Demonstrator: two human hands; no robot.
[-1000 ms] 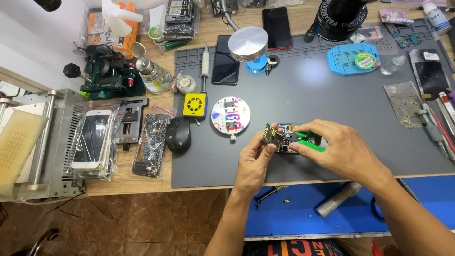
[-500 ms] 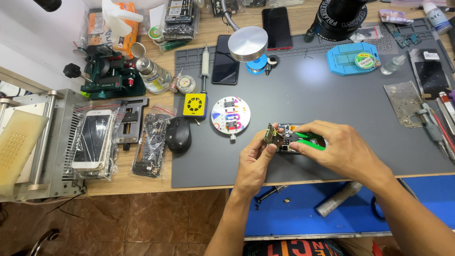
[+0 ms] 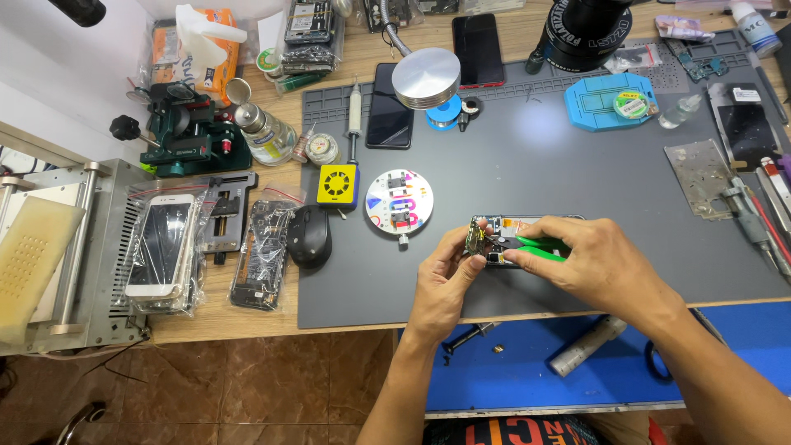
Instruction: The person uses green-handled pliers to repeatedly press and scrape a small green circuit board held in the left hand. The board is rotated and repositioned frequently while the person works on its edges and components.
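Opened phone [image 3: 504,224] lies long axis left-right on the grey mat [image 3: 527,165]; my left hand [image 3: 445,276] pinches its left end, my right hand [image 3: 597,268] grips green-handled pliers [image 3: 540,245], tips hidden.

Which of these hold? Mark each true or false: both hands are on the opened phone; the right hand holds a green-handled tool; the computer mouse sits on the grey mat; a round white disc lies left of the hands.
1. Both hands, left hand and right hand, are on the opened phone: true.
2. The right hand holds a green-handled tool: true.
3. The computer mouse sits on the grey mat: false; it lies on the wooden bench, just off the mat's left edge.
4. A round white disc lies left of the hands: true.
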